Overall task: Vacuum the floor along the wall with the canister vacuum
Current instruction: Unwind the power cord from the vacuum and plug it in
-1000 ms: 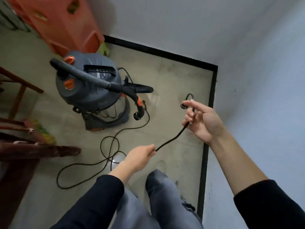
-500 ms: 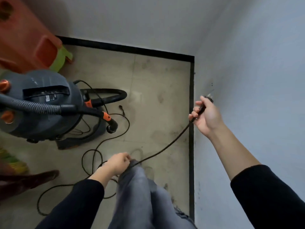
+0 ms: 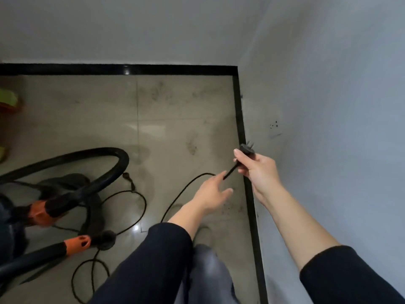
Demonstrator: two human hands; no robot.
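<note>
Head view, looking down into a floor corner edged by black skirting. Right hand raised near the right wall, fingers curled shut around the plug, prongs pointing up and toward the wall. No socket in sight; only small dark marks on the plaster. Left hand just below and left, fingers loosely spread, fingertips at the cord beside the plug but not clearly gripping it; cannot tell whether touching. Cord running back in slack loops over the tiled floor to the vacuum, half out of frame at lower left, its black hose arching above the orange fittings.

Judged handling: cord limp and light, prone to kink and snag underfoot, so best fed out by hand. Plug rigid, best pinched on its body, clear of the prongs. Canister probably heavy and rolling; hose springy, best held at the stiff orange-collared wand. Vacuuming itself not yet begun; power apparently comes first.
</note>
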